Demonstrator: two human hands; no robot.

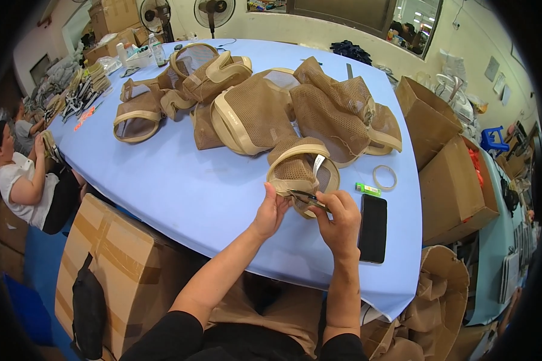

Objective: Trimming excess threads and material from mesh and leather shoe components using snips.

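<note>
At the near edge of the blue-covered table [180,186], my left hand [271,212] pinches the lower rim of a brown mesh piece [292,165]. The piece has a beige bound edge and a small white label [318,163] inside. Black thread snips [302,195] are gripped in my right hand [338,221], their blades against the rim close to my left fingers. Whether a thread lies between the blades is too small to tell. Just beyond, more mesh pieces [256,117] of the same brown with beige trim lie heaped across the table.
Right of my hands lie a black phone [373,228], a small green-wrapped item [368,189] and a tape roll [385,177]. Cardboard boxes [448,186] stand against the table's right side, another box [111,259] at the near left. A seated person [30,174] works at far left.
</note>
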